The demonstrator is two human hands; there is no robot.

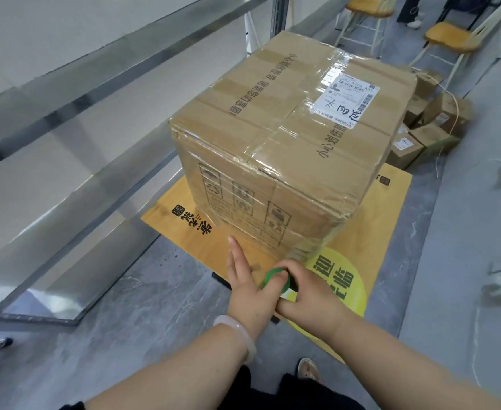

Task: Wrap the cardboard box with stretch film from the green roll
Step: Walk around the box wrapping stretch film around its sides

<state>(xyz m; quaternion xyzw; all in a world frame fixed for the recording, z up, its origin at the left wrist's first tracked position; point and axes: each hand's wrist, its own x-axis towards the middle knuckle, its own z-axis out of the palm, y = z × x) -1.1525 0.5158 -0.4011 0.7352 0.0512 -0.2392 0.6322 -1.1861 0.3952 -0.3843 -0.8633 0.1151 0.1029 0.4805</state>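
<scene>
Head view: a large brown cardboard box (287, 137), sealed with clear tape along its top seam, is seen standing on a flat yellow-orange printed mat (184, 229) that is laid on the grey floor (154, 306). A white shipping label (346, 99) is stuck on the far right part of the top of the box. Glossy, wrinkled clear film (311, 244) is seen stretched over the lower part of the box at its near right corner.

The green roll of stretch film (275, 278) is held just near of that corner, low over the mat. The right hand (308, 294) is clamped on it, with fingers curled over the green end of the roll. The left hand (246, 285) is held just left of the roll with its fingers straight and together, pointed far towards the bottom of the near face of the box; whether the fingertips touch the box or the mat cannot be told. A pale smooth bangle (237, 329) is worn on the left wrist.

Along the left, a shiny metal shelf frame (95, 69) is seen. To the far right of the box, several small brown cartons (420, 137) are piled on the floor, and two wooden-seated stools (450, 37) are seen beyond them.
</scene>
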